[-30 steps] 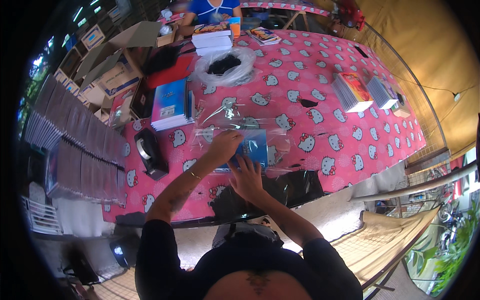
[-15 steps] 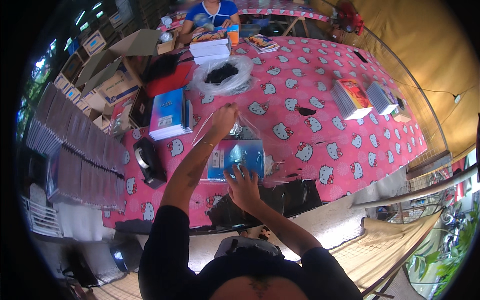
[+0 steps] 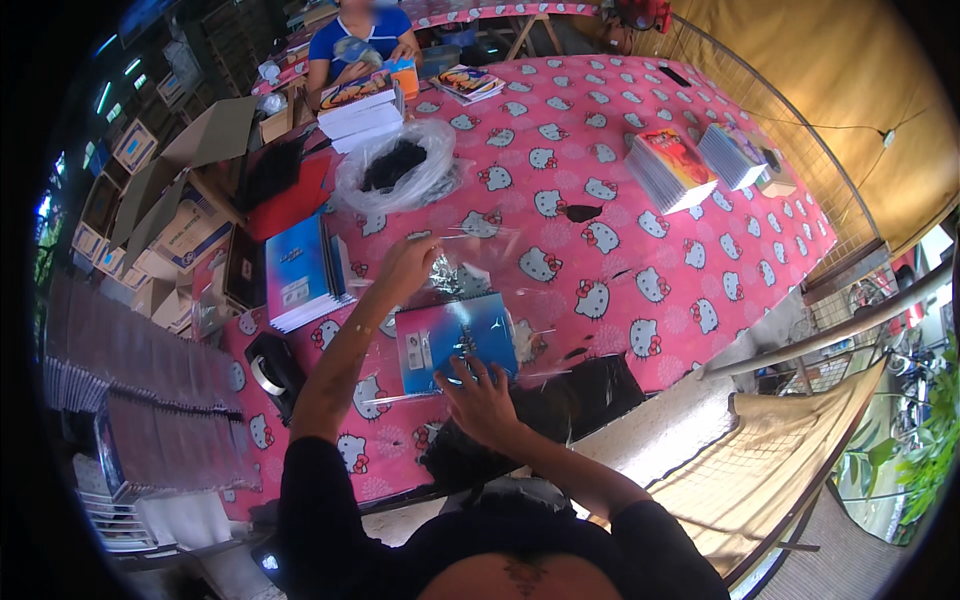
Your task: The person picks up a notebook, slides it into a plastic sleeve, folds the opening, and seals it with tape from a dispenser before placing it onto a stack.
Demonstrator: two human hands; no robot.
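Note:
A spiral notebook with a blue and pink cover (image 3: 462, 338) lies on the table in front of me, with clear plastic film (image 3: 490, 262) over and around it. My left hand (image 3: 408, 265) is closed in a pinch on the film beyond the notebook's far edge. Flat on the near part of the cover rests my right hand (image 3: 482, 405), its fingers spread. A black tape dispenser (image 3: 277, 375) stands to the left of my left forearm. Farther left and back sits a stack of similar blue notebooks (image 3: 300, 270).
A pink patterned cloth (image 3: 560, 330) covers the table. Wrapped notebooks (image 3: 150, 350) are piled at the left, near open cardboard boxes (image 3: 190, 220). A plastic bag with black contents (image 3: 395, 170) lies farther back. Notebook stacks (image 3: 672, 172) stand right. Across the table, a person in blue (image 3: 360, 40) handles books.
The view has swung, so the whole table appears shifted left and tilted. My left hand is slightly farther left relative to the notebook, still on the film. My right hand stays on the cover.

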